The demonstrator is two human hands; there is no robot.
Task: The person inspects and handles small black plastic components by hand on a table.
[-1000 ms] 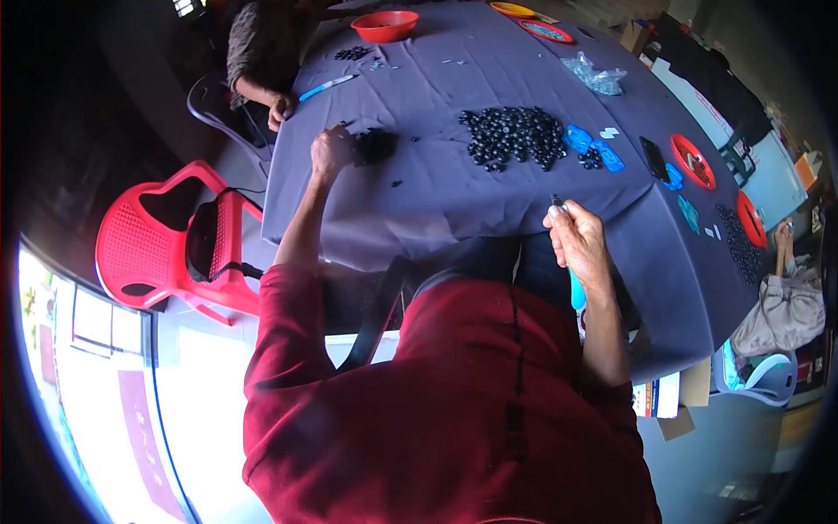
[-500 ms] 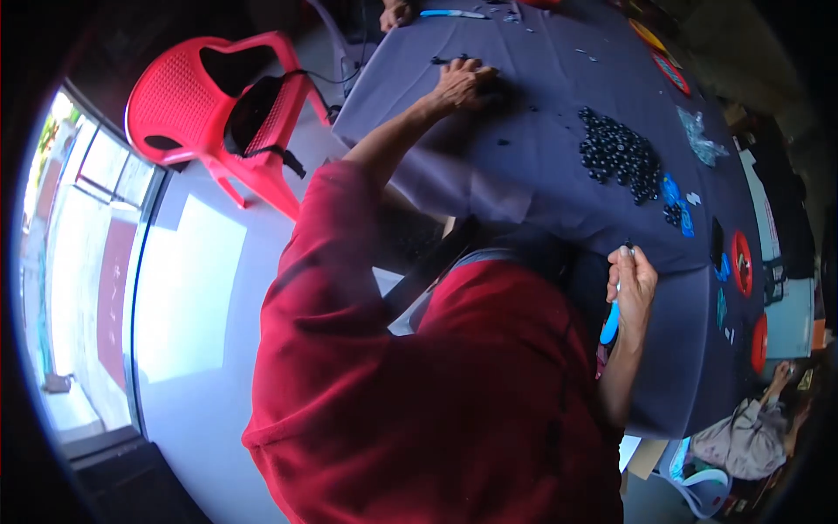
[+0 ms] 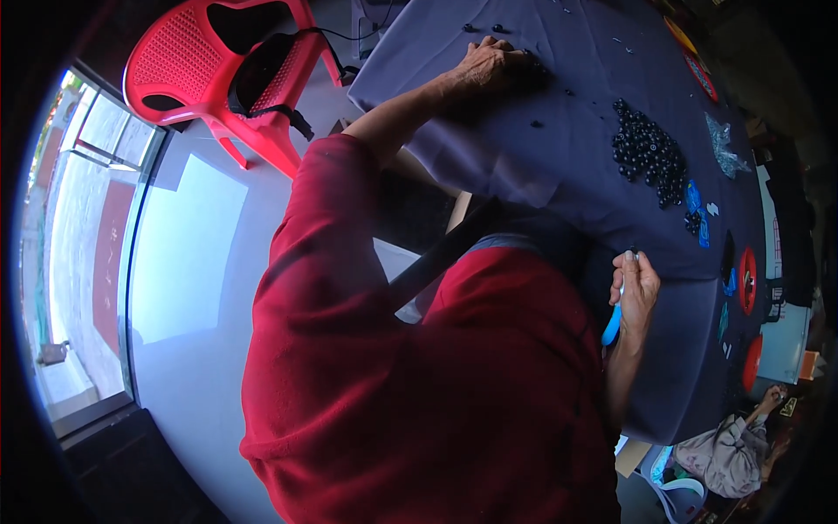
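Observation:
My left hand (image 3: 491, 68) reaches out over the dark-covered table, palm down, fingers loosely bent and apart. Round black beads (image 3: 536, 75) lie against its fingertips, partly hidden by the hand. Two loose beads (image 3: 483, 28) sit just beyond it. Close to my body, at the table's near edge, my right hand (image 3: 639, 288) is closed round a tool with a light blue handle (image 3: 612, 325). Something small and dark shows at its fingertips, too small to make out. Between the hands, further right, a large heap of black beads (image 3: 648, 155) rests on the cloth.
Blue wrappers (image 3: 696, 212) and a clear plastic bag (image 3: 724, 147) lie right of the heap. Red dishes (image 3: 748, 278) stand along the table's right side. A red plastic chair (image 3: 188, 65) is at far left. Another person (image 3: 726, 454) sits at lower right.
My left hand has slid right across the cloth, with black beads at its fingertips and two beads left behind it. The view has shifted slightly; my right hand keeps its grip.

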